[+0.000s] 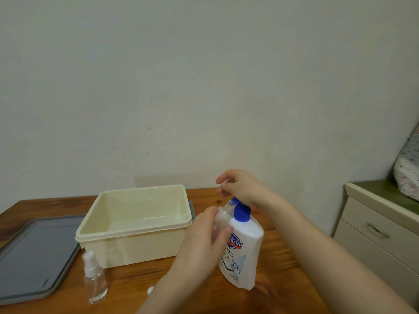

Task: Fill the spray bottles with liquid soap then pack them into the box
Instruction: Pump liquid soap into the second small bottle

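Observation:
My left hand [204, 241] grips a small clear spray bottle [223, 217] with its top off and holds its mouth under the blue pump [242, 213] of a white soap bottle [244, 252] that stands on the wooden table [283, 279]. My right hand [242, 186] rests on top of the pump, its fingers curled and pinching a thin white tube, apparently the spray head. A second clear spray bottle [94, 279] with its white top on stands at the front left. The cream plastic box [136, 231] sits open behind it.
A grey lid [34, 252] lies flat left of the box. A small white piece [150, 290] shows on the table behind my left forearm. A cream drawer cabinet [376, 227] stands right of the table. A wall runs close behind.

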### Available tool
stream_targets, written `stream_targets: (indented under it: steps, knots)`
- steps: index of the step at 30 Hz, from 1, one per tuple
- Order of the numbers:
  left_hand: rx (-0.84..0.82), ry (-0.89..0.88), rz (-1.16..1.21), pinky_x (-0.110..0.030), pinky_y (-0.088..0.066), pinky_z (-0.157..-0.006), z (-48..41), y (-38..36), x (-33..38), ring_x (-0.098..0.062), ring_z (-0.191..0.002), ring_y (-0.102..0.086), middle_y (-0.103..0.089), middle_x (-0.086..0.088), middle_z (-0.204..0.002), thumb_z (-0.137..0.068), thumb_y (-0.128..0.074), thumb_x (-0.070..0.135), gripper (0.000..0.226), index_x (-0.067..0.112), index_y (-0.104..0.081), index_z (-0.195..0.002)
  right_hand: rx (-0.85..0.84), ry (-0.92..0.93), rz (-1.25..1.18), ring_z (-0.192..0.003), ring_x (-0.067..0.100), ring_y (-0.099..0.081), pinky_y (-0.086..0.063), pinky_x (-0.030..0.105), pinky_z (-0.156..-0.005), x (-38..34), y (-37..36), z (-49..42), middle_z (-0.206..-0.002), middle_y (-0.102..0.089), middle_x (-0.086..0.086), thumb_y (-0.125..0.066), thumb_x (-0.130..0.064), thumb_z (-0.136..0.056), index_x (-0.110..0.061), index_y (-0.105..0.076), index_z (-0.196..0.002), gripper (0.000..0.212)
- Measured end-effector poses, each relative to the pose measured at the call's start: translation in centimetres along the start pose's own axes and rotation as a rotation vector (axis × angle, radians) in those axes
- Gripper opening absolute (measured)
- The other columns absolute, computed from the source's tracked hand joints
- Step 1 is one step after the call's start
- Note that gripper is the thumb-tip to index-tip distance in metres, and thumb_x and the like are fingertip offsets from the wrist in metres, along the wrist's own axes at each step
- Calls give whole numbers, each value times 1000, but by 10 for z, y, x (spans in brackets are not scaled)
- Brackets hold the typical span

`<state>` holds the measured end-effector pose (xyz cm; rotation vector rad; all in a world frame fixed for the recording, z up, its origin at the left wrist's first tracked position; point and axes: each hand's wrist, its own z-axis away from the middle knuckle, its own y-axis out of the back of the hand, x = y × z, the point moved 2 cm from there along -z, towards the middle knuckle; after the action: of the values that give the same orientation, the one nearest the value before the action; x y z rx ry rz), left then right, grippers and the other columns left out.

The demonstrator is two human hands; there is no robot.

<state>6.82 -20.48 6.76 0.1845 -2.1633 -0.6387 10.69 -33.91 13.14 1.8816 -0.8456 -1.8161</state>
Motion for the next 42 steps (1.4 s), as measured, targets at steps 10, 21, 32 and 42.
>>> stream_targets:
  steps: [10,21,32,42]
  knots:
    - [26,-5,-23,-13,-41,-69,2,1,2,-3,-89,-52,-57,11,-97,-88,-54,32,28,26,-50,-115,44,91,133,-94,20,-58,-44,25,-77,-7,1,5,-101,-62,7,-44,-13,-94,-9,-58,-112,24]
    - [33,32,-25,-5,-40,-63,-4,7,13,8,-88,-47,-49,16,-104,-91,-47,36,33,30,-42,-124,26,97,-494,-76,10,-66,-52,26,-84,-33,14,-2,-83,-69,1,-41,-24,-98,-9,-59,-99,24]
    - [30,-30,-48,-12,-38,-64,0,3,3,-1,-83,-50,-55,12,-90,-92,-47,34,19,26,-49,-109,88,210,-357,-56,10,-60,-51,23,-67,-25,-11,10,-66,-65,3,-34,-19,-98,-8,-57,-92,27]
    - [41,-21,-33,-5,-37,-68,0,4,11,11,-84,-45,-45,21,-95,-93,-45,35,27,32,-42,-120,0,204,-236,-50,9,-55,-46,19,-55,-33,-5,8,-60,-62,-1,-38,-21,-96,-17,-57,-78,27]
